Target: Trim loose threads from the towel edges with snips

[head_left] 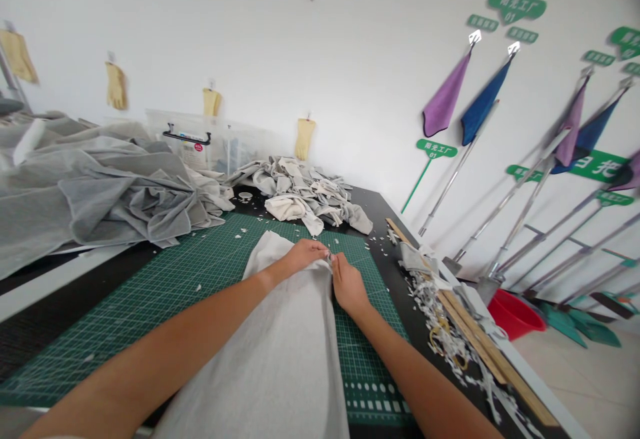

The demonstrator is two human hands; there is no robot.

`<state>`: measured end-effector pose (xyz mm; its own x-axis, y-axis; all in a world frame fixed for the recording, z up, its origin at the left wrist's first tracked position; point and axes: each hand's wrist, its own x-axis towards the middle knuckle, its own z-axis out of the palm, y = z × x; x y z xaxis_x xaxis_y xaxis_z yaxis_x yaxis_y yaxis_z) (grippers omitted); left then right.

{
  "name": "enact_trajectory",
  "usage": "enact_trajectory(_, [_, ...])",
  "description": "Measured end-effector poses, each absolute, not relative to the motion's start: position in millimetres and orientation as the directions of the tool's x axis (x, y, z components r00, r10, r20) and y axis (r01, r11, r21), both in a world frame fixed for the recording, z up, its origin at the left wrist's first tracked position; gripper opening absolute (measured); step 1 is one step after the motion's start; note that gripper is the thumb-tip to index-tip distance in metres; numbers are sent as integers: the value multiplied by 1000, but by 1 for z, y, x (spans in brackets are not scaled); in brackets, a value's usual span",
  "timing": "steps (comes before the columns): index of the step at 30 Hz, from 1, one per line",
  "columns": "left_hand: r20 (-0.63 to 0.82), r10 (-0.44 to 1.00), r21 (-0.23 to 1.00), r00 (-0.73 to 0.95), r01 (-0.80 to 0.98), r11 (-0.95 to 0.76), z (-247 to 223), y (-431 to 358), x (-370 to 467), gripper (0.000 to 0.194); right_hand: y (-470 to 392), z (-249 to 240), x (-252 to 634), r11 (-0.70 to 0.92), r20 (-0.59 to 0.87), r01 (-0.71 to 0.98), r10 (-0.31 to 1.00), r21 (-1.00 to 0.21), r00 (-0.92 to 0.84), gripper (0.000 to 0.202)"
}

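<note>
A long piece of light grey cloth runs from the near edge up over the green cutting mat. My left hand pinches the cloth's right edge near its far end. Close beside it, my right hand grips the same edge, thumb and fingers pressed together. Between the two sets of fingertips the edge looks gathered or folded. Whether anything small is also held there is hidden by the fingers.
A heap of grey cloth lies at left, and a pile of smaller pieces at the back. Wooden strips, scissors and shredded scraps line the right edge. A red bucket stands on the floor beyond.
</note>
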<state>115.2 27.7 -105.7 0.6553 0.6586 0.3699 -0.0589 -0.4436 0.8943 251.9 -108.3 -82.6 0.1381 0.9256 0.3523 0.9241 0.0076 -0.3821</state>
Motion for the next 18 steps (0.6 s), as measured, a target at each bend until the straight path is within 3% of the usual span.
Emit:
enact_trajectory(5, [381, 645, 882, 663, -50, -469, -104, 26, 116, 40, -105, -82, 252, -41, 367, 933, 912, -356, 181, 43])
enact_trajectory(11, [425, 674, 863, 604, -46, -502, -100, 19, 117, 37, -104, -80, 256, -288, 292, 937, 895, -200, 337, 44])
enact_trajectory(18, [462, 713, 841, 527, -5, -541, -91, 15, 118, 32, -109, -73, 264, -312, 315, 937, 883, -157, 347, 38])
